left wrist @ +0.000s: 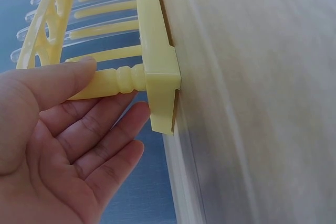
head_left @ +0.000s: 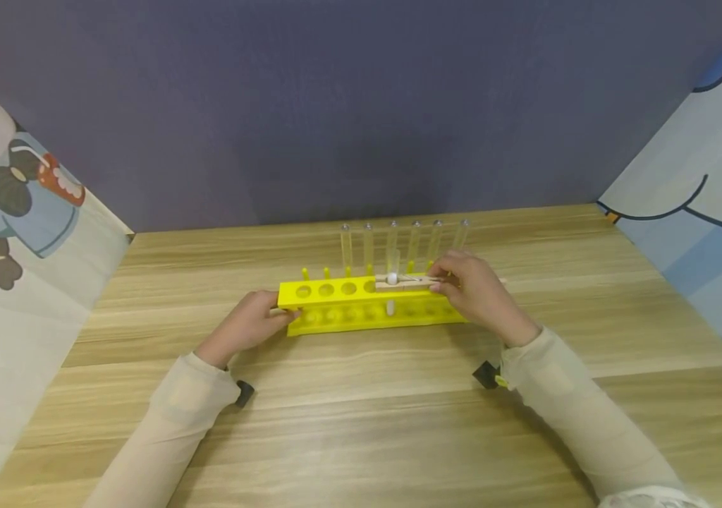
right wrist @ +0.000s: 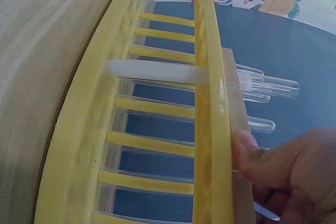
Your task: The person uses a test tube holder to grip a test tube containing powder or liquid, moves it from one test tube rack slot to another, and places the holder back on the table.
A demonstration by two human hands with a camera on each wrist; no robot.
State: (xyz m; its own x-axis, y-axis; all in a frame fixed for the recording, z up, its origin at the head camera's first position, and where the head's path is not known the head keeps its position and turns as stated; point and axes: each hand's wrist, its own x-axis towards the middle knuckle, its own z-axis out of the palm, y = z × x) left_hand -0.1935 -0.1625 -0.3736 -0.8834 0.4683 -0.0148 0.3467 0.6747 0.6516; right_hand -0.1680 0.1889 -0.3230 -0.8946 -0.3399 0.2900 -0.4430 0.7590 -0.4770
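A yellow test tube rack [head_left: 323,302] stands on the table. At its left end my left hand [head_left: 256,321] grips the end post [left wrist: 107,83] between thumb and fingers. One test tube with white contents [right wrist: 157,71] passes upright through a hole near the middle of the rack. A wooden test tube clamp [right wrist: 239,119] lies along the rack's top, its jaws around that tube's upper part. My right hand [head_left: 478,293] pinches the clamp near the rack's right end; some of its fingers are hidden behind the clamp in the right wrist view.
Several clear test tubes [head_left: 345,247] stand upside down on pegs along the rack's back. Bare yellow pegs [head_left: 305,273] show at the left. Behind the wooden table [head_left: 361,423] rises a dark blue panel [head_left: 361,106]. Cartoon-printed walls [head_left: 18,212] flank both sides.
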